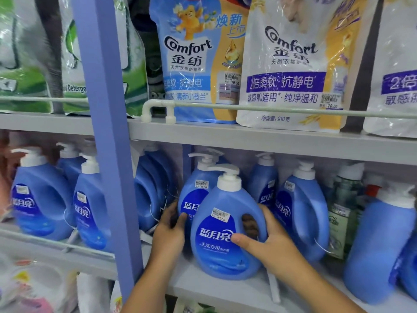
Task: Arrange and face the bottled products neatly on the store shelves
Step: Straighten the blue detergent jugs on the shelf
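Front bottle: blue, white pump cap, upright at the near edge of the lower shelf, label facing out, price sticker reading 25.00 above the label. Pump spout points left.

Right hand grips this bottle at its handle side; thumb lies across the label, fingers curl behind and through the handle hole.

Left hand sits at the bottle's left flank, fingers spread and partly curled, fingertips touching the second bottle standing just behind and left of the front one. Whether the palm presses the front bottle, cannot tell.

Second bottle also shows a 25.00 sticker, label partly hidden by the front bottle.

Right of the held bottle: two more blue pump bottles, one farther back, handles turned outward. Further right, a clear greenish bottle, then a large blue jug near the frame edge.

Left of the hands: blue bottles turned side-on, handles showing. A purple upright post divides the bays; beyond it, more blue pump bottles, blurred.

Upper shelf: Comfort refill pouches, a blue one and a white one, behind a white rail. Green detergent bags far left.
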Tool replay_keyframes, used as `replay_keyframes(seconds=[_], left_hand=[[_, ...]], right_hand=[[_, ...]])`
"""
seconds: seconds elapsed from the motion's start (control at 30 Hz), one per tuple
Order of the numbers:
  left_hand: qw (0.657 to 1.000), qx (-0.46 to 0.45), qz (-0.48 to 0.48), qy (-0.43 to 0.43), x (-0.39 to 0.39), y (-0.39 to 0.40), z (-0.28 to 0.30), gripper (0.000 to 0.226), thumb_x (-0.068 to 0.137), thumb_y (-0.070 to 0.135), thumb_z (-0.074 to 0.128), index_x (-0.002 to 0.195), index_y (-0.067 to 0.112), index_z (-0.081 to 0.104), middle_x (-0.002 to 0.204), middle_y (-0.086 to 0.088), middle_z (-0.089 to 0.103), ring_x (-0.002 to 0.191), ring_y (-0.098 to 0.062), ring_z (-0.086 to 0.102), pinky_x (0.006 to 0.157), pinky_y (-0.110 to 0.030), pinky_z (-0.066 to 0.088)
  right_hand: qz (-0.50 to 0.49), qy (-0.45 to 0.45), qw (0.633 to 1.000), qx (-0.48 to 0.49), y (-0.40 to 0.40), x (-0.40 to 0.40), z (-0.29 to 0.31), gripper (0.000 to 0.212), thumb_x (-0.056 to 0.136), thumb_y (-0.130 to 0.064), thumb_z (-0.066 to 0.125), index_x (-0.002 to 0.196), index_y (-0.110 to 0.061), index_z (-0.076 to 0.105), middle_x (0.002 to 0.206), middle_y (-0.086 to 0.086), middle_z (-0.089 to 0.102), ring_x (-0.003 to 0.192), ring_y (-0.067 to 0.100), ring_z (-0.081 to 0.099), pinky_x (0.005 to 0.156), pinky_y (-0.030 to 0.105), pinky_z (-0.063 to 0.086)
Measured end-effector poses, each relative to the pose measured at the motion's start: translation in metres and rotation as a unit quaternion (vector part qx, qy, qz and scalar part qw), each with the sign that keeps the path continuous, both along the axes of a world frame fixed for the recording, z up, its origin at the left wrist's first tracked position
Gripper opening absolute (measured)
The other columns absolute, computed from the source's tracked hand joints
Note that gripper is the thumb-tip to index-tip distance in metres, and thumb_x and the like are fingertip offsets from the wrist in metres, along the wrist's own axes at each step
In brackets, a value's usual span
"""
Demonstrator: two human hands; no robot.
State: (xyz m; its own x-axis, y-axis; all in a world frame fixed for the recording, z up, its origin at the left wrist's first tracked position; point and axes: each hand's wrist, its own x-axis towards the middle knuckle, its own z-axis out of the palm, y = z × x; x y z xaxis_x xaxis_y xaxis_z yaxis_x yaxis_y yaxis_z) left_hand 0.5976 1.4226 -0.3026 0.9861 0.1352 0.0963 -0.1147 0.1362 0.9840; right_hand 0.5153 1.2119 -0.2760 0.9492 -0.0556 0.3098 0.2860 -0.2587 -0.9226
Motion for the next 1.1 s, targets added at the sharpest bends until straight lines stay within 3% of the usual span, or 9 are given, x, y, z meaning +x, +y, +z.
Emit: replay_keyframes(seconds=[0.1, 0.2, 0.3, 0.43, 0.6, 0.7, 0.8, 0.9, 1.1], left_hand=[[0.998, -0.030, 0.024, 0.042, -0.007, 0.000, 0.011, 0.014, 0.104, 0.035, 0.051, 0.112, 0.034, 0.063, 0.093, 0.009, 0.073, 0.081, -0.011, 0.071, 0.061, -0.024, 0.053], [0.991, -0.093, 0.034, 0.092, -0.007, 0.000, 0.016, 0.039, 0.104, 0.050, 0.042, 0.101, 0.022, 0.069, 0.083, 0.000, 0.074, 0.083, -0.020, 0.070, 0.067, -0.031, 0.053], [0.988, -0.093, 0.056, 0.114, -0.009, 0.000, 0.021, 0.049, 0.104, 0.055, 0.034, 0.097, 0.020, 0.067, 0.088, -0.004, 0.072, 0.082, -0.020, 0.067, 0.064, -0.030, 0.049], [0.983, -0.079, 0.086, 0.139, -0.008, 0.001, 0.026, 0.056, 0.103, 0.056, 0.034, 0.120, 0.012, 0.063, 0.104, -0.010, 0.070, 0.081, -0.018, 0.064, 0.055, -0.029, 0.044], [0.984, -0.079, 0.080, 0.142, -0.007, 0.003, 0.026, 0.052, 0.103, 0.053, 0.036, 0.117, 0.011, 0.064, 0.093, -0.007, 0.070, 0.082, -0.021, 0.066, 0.057, -0.029, 0.045], [0.987, -0.074, 0.089, 0.111, -0.013, 0.003, 0.023, 0.044, 0.103, 0.051, 0.036, 0.103, 0.020, 0.066, 0.096, -0.006, 0.072, 0.087, -0.021, 0.067, 0.061, -0.030, 0.047], [0.991, -0.065, 0.089, 0.076, -0.017, 0.003, 0.023, 0.040, 0.103, 0.051, 0.035, 0.101, 0.025, 0.066, 0.097, -0.002, 0.073, 0.090, -0.019, 0.067, 0.064, -0.030, 0.048], [0.990, -0.057, 0.092, 0.095, -0.018, 0.002, 0.024, 0.043, 0.102, 0.055, 0.036, 0.104, 0.024, 0.065, 0.094, -0.001, 0.072, 0.088, -0.019, 0.066, 0.064, -0.031, 0.047], [0.990, -0.033, 0.095, 0.096, -0.015, 0.003, 0.023, 0.045, 0.102, 0.054, 0.034, 0.100, 0.024, 0.067, 0.098, -0.003, 0.073, 0.090, -0.020, 0.066, 0.072, -0.035, 0.050]], right_hand=[[-0.014, -0.022, 0.999, -0.048, 0.023, 0.010, -0.004, 0.065, 0.069, -0.050, 0.087, 0.123, -0.036, 0.054, 0.118, -0.020, 0.068, 0.113, 0.002, 0.065, 0.091, 0.027, 0.057], [-0.123, -0.099, 0.970, -0.184, 0.043, 0.022, -0.012, 0.094, 0.062, -0.074, 0.072, 0.140, -0.032, 0.040, 0.142, -0.019, 0.036, 0.132, 0.002, 0.042, 0.107, 0.025, 0.043], [-0.105, -0.070, 0.985, -0.118, 0.059, 0.028, -0.018, 0.114, 0.055, -0.072, 0.076, 0.150, -0.041, 0.021, 0.155, -0.015, 0.022, 0.141, 0.004, 0.034, 0.112, 0.031, 0.043], [-0.091, -0.053, 0.992, -0.062, 0.064, 0.034, -0.024, 0.115, 0.055, -0.069, 0.081, 0.149, -0.047, 0.019, 0.156, -0.018, 0.028, 0.141, 0.003, 0.039, 0.111, 0.037, 0.046], [-0.073, -0.036, 0.994, -0.078, 0.063, 0.030, -0.021, 0.115, 0.058, -0.073, 0.079, 0.151, -0.044, 0.019, 0.158, -0.018, 0.024, 0.143, 0.001, 0.035, 0.114, 0.033, 0.043], [-0.069, -0.006, 0.996, -0.049, 0.045, 0.022, 0.002, 0.089, 0.079, -0.057, 0.076, 0.152, -0.041, 0.026, 0.151, -0.023, 0.033, 0.137, -0.003, 0.038, 0.109, 0.016, 0.038], [-0.228, -0.078, 0.971, -0.009, -0.001, 0.040, 0.045, 0.046, 0.093, -0.037, 0.067, 0.135, -0.026, 0.053, 0.125, -0.010, 0.056, 0.111, 0.011, 0.057, 0.097, 0.018, 0.043], [-0.263, -0.048, 0.950, -0.164, -0.042, 0.078, 0.086, 0.022, 0.095, -0.023, 0.057, 0.111, -0.011, 0.063, 0.104, 0.008, 0.064, 0.088, 0.022, 0.059, 0.072, 0.014, 0.039], [-0.181, 0.111, 0.944, -0.251, -0.055, 0.130, 0.116, 0.025, 0.099, -0.018, 0.055, 0.118, -0.011, 0.069, 0.127, 0.014, 0.066, 0.115, 0.033, 0.063, 0.095, 0.034, 0.051]])
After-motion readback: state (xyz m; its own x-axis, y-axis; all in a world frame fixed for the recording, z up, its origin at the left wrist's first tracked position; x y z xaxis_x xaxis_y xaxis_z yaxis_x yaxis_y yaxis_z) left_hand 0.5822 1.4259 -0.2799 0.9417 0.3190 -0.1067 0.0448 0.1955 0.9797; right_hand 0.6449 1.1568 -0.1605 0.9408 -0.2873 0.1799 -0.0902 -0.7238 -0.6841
